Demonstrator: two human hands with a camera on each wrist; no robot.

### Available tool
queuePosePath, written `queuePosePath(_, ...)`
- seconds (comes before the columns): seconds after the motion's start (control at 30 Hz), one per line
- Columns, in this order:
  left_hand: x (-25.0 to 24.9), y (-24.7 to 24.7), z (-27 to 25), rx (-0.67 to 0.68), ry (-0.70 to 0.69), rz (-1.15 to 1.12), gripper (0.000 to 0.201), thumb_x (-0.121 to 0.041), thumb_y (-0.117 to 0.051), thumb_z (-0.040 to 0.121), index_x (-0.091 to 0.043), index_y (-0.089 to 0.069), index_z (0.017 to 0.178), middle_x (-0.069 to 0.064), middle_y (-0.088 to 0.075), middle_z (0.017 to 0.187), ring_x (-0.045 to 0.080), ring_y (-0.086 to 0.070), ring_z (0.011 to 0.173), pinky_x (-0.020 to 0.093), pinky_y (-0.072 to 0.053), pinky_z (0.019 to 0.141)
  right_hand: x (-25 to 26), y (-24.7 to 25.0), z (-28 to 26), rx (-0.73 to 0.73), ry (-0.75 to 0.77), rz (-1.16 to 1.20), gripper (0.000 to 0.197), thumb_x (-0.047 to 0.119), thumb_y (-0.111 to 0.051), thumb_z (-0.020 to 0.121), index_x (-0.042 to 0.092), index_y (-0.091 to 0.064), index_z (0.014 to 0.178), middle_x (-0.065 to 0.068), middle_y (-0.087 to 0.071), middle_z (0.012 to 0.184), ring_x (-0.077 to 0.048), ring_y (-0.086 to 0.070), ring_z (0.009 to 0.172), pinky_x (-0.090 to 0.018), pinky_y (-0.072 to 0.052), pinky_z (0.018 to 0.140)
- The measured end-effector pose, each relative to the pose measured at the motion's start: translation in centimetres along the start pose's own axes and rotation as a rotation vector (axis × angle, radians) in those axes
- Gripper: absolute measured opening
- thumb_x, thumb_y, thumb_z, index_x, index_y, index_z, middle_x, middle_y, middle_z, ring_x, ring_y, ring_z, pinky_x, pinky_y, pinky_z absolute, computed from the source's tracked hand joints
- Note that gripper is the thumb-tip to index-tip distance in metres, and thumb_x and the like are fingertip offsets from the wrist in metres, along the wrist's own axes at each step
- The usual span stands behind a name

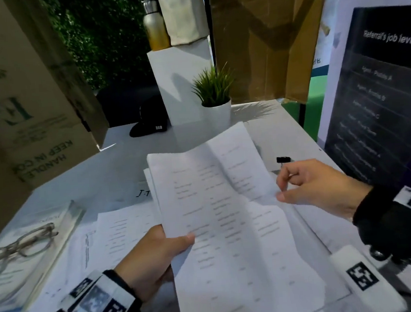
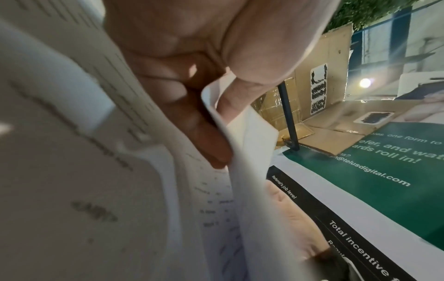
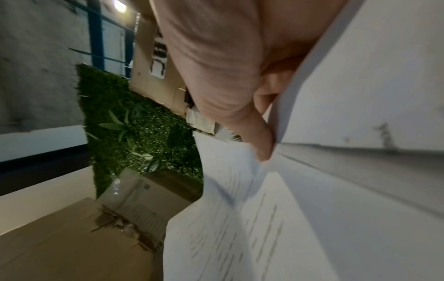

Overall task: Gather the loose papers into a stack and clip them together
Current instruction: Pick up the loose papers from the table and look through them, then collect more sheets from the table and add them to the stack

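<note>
A bundle of printed white papers [image 1: 223,204] is held above the table, bent along a lengthwise crease. My left hand [image 1: 158,254] grips its left edge, thumb on top. My right hand [image 1: 301,187] pinches its right edge between thumb and fingers. In the left wrist view the fingers [image 2: 192,117] curl under the sheets [image 2: 240,171]. In the right wrist view the thumb [image 3: 252,133] presses on the paper [image 3: 264,218]. More loose sheets [image 1: 117,235] lie on the white table [image 1: 96,175] underneath. A black binder clip [image 1: 283,160] lies beyond my right hand.
A book [image 1: 22,266] with glasses [image 1: 18,247] on it lies at the left. A cardboard box [image 1: 20,97] stands behind it. A potted plant [image 1: 215,97], a black cap [image 1: 150,120] and a white pedestal [image 1: 180,83] sit at the back. A poster [image 1: 380,95] stands at the right.
</note>
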State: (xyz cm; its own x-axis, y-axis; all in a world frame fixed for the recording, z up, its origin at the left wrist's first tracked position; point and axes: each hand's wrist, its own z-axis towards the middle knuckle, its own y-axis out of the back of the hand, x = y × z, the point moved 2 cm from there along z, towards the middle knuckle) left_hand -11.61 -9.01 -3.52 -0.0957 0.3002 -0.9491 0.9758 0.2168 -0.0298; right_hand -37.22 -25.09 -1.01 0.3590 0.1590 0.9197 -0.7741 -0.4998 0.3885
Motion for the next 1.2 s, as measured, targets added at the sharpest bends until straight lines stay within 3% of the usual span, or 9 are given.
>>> queuePosePath(0.1,-0.8,-0.4,0.4,-0.086,-0.042,-0.055,0.027,-0.003,-0.058,0.091,-0.006,-0.067,0.116,0.01,-0.076,0.109,0.031,-0.072,0.1,0.043,-0.053,0.092,1.5,0.5,-0.1,-0.124,0.114,0.071,0.013,0.007,-0.077,0.08,0.014,-0.066,0.077,0.017,-0.068,0.067,0.011,-0.061,0.07,-0.024,-0.048,0.068)
queuePosePath(0.27,-2.8,-1.8,0.9,-0.088,-0.099,-0.211,0.022,-0.003,-0.056,0.091,0.0,-0.069,0.109,0.017,-0.075,0.096,0.02,-0.074,0.07,0.016,-0.052,0.047,2.4,1.5,-0.6,-0.265,0.182,0.327,0.019,-0.003,-0.07,0.083,0.015,-0.064,0.079,-0.003,-0.071,0.082,-0.017,-0.065,0.084,-0.029,-0.049,0.079)
queuePosePath(0.43,-3.1,-2.9,1.3,-0.03,-0.094,-0.28,0.032,-0.01,-0.061,0.087,-0.001,-0.067,0.117,0.022,-0.072,0.115,0.042,-0.066,0.108,0.055,-0.047,0.1,1.6,1.2,-1.9,-0.245,0.157,0.464,0.028,-0.002,-0.064,0.085,0.018,-0.062,0.105,-0.007,-0.078,0.098,-0.022,-0.074,0.093,-0.037,-0.055,0.087)
queuePosePath(0.53,-2.8,-3.3,1.8,-0.063,-0.112,-0.243,0.033,-0.01,-0.067,0.084,-0.002,-0.068,0.115,0.021,-0.072,0.113,0.042,-0.067,0.105,0.058,-0.047,0.1,1.5,1.3,-2.8,-0.165,0.134,0.564,0.052,0.016,-0.07,0.074,0.026,-0.053,0.122,-0.009,-0.077,0.103,-0.029,-0.075,0.093,-0.049,-0.061,0.081)
queuePosePath(0.67,-2.8,-4.2,1.8,-0.007,-0.12,-0.201,0.046,-0.012,-0.074,0.072,-0.002,-0.068,0.117,0.02,-0.072,0.115,0.041,-0.067,0.106,0.057,-0.047,0.1,1.5,1.6,-3.5,-0.184,0.172,0.572,0.073,0.033,-0.085,0.051,0.025,-0.059,0.119,-0.009,-0.077,0.107,-0.029,-0.074,0.097,-0.037,-0.063,0.073)
queuePosePath(0.8,-5.5,-3.8,1.3,0.008,-0.254,-0.149,0.043,-0.012,-0.074,0.07,0.0,-0.07,0.111,0.022,-0.073,0.11,0.04,-0.069,0.103,0.057,-0.05,0.096,2.4,1.7,-4.3,-0.182,0.155,0.601,0.057,0.021,-0.078,0.069,0.014,-0.061,0.123,-0.014,-0.072,0.117,-0.034,-0.071,0.104,-0.051,-0.059,0.085)
queuePosePath(0.93,-9.2,-2.7,0.4,0.005,-0.405,-0.106,0.048,-0.01,-0.07,0.07,0.008,-0.065,0.114,0.025,-0.072,0.109,0.039,-0.07,0.098,0.049,-0.057,0.087,4.7,1.6,-4.5,-0.111,0.182,0.511,0.076,0.037,-0.09,0.059,0.013,-0.063,0.126,-0.013,-0.07,0.123,-0.034,-0.067,0.113,-0.055,-0.048,0.1)
queuePosePath(1.03,-11.1,-1.8,-0.6,0.014,-0.461,-0.11,0.047,-0.006,-0.069,0.071,0.008,-0.063,0.115,0.027,-0.07,0.112,0.041,-0.069,0.101,0.044,-0.059,0.084,7.0,1.5,-4.2,-0.123,0.193,0.477,0.043,0.017,-0.07,0.084,0.012,-0.063,0.126,-0.01,-0.073,0.119,-0.032,-0.069,0.11,-0.058,-0.051,0.097)
queuePosePath(1.2,-14.0,0.4,-2.7,0.057,-0.479,-0.124,0.048,-0.004,-0.065,0.071,0.007,-0.062,0.118,0.028,-0.068,0.116,0.039,-0.068,0.098,0.045,-0.058,0.084,10.7,0.8,-3.6,-0.167,0.258,0.393,0.039,0.017,-0.064,0.089,0.015,-0.062,0.128,-0.004,-0.073,0.119,-0.028,-0.069,0.11,-0.051,-0.052,0.097)
